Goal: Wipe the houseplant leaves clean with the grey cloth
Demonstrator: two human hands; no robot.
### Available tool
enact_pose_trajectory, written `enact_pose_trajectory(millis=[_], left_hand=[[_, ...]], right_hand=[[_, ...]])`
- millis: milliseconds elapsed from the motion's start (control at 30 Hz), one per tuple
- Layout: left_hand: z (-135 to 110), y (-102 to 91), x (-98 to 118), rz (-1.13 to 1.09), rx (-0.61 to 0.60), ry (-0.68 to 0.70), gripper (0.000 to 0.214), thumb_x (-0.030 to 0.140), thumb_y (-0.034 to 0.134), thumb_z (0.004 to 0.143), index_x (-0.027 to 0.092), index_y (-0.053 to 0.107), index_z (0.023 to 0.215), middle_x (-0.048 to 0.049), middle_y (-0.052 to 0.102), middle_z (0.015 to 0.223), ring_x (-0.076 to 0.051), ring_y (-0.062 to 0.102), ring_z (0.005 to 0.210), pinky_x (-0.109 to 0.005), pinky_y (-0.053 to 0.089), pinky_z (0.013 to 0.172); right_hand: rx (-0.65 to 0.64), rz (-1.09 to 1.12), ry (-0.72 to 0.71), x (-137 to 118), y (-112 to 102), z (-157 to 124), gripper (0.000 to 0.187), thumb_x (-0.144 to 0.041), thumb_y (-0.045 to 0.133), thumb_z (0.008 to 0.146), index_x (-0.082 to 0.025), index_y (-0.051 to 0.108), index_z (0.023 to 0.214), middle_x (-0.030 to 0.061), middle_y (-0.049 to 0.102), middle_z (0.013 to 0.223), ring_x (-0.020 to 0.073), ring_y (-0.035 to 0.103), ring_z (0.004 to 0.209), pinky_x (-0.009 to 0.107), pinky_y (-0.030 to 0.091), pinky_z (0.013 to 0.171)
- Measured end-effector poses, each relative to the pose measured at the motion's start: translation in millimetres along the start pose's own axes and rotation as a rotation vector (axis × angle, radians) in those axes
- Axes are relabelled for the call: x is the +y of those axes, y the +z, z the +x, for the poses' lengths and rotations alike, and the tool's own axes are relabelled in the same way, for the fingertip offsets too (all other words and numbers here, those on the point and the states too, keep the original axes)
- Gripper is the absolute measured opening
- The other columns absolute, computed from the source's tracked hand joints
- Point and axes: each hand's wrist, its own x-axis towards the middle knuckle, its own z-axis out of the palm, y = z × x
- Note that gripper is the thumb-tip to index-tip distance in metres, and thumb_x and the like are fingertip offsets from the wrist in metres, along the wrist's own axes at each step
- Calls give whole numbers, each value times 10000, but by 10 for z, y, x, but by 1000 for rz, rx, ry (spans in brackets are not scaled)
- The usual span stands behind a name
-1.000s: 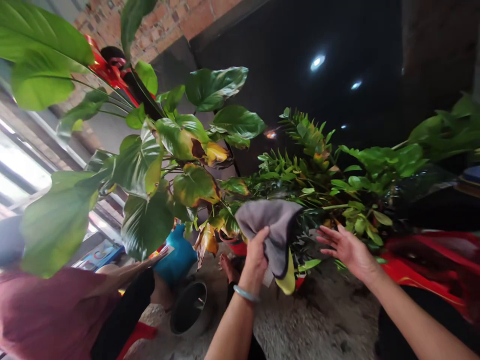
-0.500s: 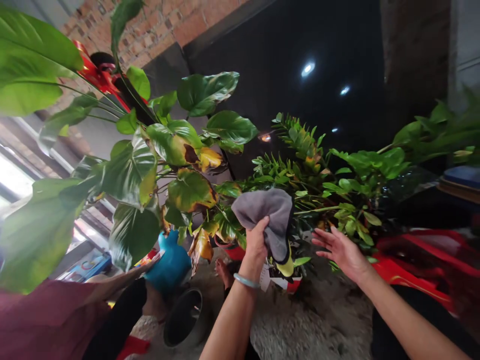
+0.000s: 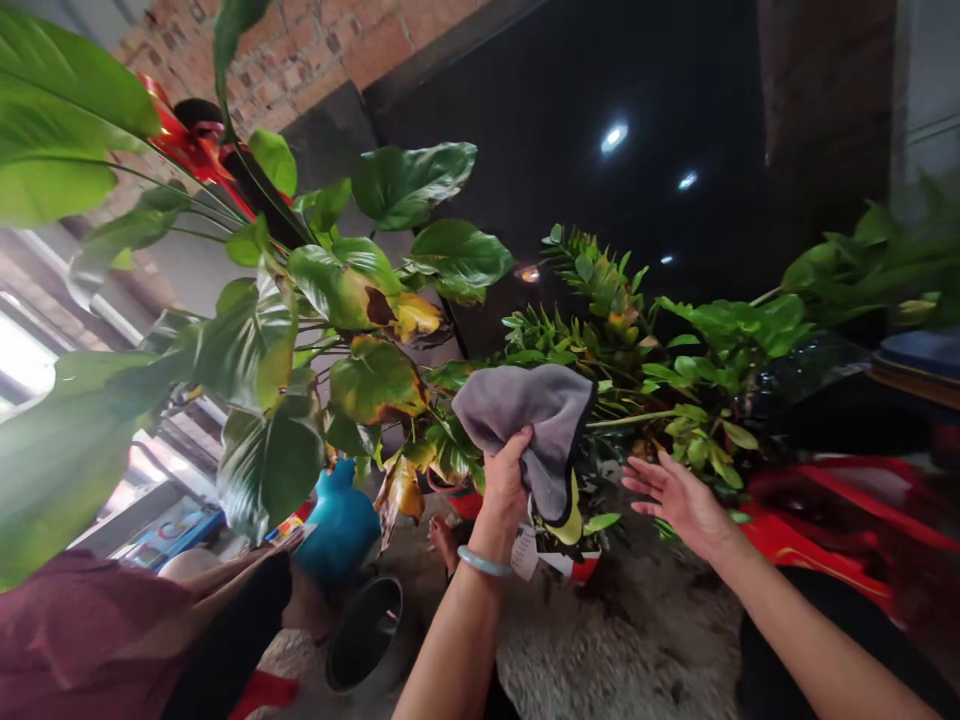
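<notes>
My left hand is closed on a grey cloth with a yellow edge, held up against the leaves of a potted plant. My right hand is open, fingers spread, palm up beside the small-leaved green plant. A big-leaved plant with yellow and brown patches stands just left of the cloth. A light bracelet sits on my left wrist.
A person in a maroon top sits at the lower left, an arm reaching toward a blue pot. An empty dark pot lies on the gravel floor. Red objects are on the right; a brick wall stands behind.
My left hand has lifted the cloth a little higher toward the leaves. My right hand has drifted slightly left and stays open.
</notes>
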Motion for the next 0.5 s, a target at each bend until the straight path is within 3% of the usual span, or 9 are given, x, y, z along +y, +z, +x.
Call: enact_pose_trajectory(millis=[67,200,267,367,500], left_hand=[[-31,-68,-171,41,25,-53,421,143,794,546,178,669,947,-38,754,832,-224,710,868,-352,555,863],[-335,-441,-647,272,0,-364,391,57,734,489,155,652,859,-36,719,707,-232,679,686,-373,565,710],[-460,-558,-719,314,-20,-433,442,35,711,472,150,649,895,-36,718,717,-231,671,676,-375,559,693],[-464,-492,-510,269,-58,-409,514,43,721,466,149,653,965,-46,731,784,-240,682,739,-380,561,727],[-231,-141,-66,107,-52,-169,476,97,760,509,161,661,971,-52,747,840,-232,694,809,-355,563,783]], right_hand=[[21,0,-1,-6,12,-3,321,-430,544,885,-211,774,835,116,792,1009,251,714,918,305,560,608],[69,-50,22,-15,18,-2,316,-433,545,878,-216,768,819,115,791,1018,254,712,903,301,549,574],[75,-75,25,-10,13,4,317,-434,548,871,-211,766,817,121,790,1015,263,711,917,308,546,584],[62,-74,11,6,6,15,342,-445,542,864,-192,768,816,145,786,1008,280,709,935,330,541,621],[40,-42,-14,17,6,24,350,-452,535,861,-193,766,820,146,784,1016,283,702,945,338,535,629]])
